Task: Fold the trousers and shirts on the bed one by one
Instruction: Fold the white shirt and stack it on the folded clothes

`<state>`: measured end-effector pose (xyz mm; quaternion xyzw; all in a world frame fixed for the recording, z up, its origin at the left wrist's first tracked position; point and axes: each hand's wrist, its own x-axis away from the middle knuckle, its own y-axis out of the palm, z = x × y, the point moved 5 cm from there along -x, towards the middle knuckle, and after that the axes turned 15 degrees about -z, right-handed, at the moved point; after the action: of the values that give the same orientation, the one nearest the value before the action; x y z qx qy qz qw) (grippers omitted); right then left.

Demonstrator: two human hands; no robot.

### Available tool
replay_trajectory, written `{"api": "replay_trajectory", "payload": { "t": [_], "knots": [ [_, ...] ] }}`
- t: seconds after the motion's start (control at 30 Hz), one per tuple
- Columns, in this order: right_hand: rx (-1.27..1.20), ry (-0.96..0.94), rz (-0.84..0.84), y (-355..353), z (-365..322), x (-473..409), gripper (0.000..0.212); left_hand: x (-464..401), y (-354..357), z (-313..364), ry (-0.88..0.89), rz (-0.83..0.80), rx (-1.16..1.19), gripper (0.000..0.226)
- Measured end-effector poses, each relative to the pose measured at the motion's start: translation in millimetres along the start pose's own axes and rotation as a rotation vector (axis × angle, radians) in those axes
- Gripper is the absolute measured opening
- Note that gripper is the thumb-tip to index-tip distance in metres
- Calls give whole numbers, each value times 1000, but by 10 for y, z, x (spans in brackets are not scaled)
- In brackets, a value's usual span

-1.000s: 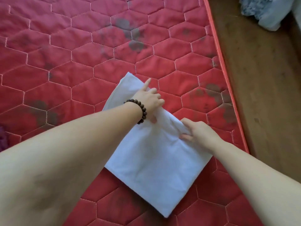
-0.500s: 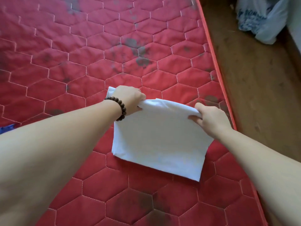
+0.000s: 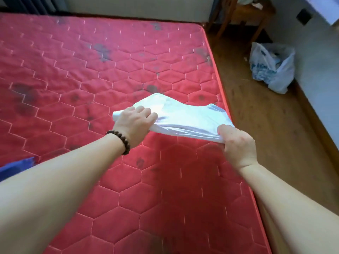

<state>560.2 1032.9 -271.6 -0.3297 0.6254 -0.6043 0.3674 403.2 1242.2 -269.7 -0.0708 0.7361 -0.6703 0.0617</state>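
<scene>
A folded white shirt [image 3: 185,116] hangs in the air above the right side of the red quilted mattress [image 3: 91,79]. My left hand [image 3: 134,123], with a bead bracelet on its wrist, grips the shirt's left near corner. My right hand [image 3: 236,143] grips its right near corner. The far part of the shirt lifts up and away from me, clear of the mattress. A piece of blue cloth [image 3: 16,166] shows at the left edge, mostly hidden behind my left forearm.
The mattress's right edge [image 3: 225,107] borders a wooden floor [image 3: 266,125]. A white plastic bag [image 3: 271,66] sits on the floor by the wall. A wooden chair [image 3: 244,15] stands at the far right corner.
Both hands have lifted the folded white shirt off the mattress and carried it forward. The view has tilted up, so the far end of the bed and the room show.
</scene>
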Motion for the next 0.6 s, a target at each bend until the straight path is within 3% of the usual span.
{"api": "replay_trajectory", "payload": {
  "t": [0.1, 0.2, 0.27, 0.37, 0.6],
  "knots": [
    [28, 23, -285, 636, -147, 290, 18, 336, 696, 174, -14, -136, 61, 27],
    [34, 20, -562, 1271, -379, 747, 26, 714, 1472, 412, -94, -481, 27, 34],
    [-44, 38, -647, 1495, -547, 1059, 32, 993, 1769, 541, -132, -604, 23, 34],
    [-123, 35, -697, 1659, -784, 1405, 36, 1308, 1906, 599, -170, -556, 56, 32],
    [-147, -87, -741, 1672, -1462, 1912, 32, 1971, 1956, 544, -250, -633, 46, 45]
  ]
}}
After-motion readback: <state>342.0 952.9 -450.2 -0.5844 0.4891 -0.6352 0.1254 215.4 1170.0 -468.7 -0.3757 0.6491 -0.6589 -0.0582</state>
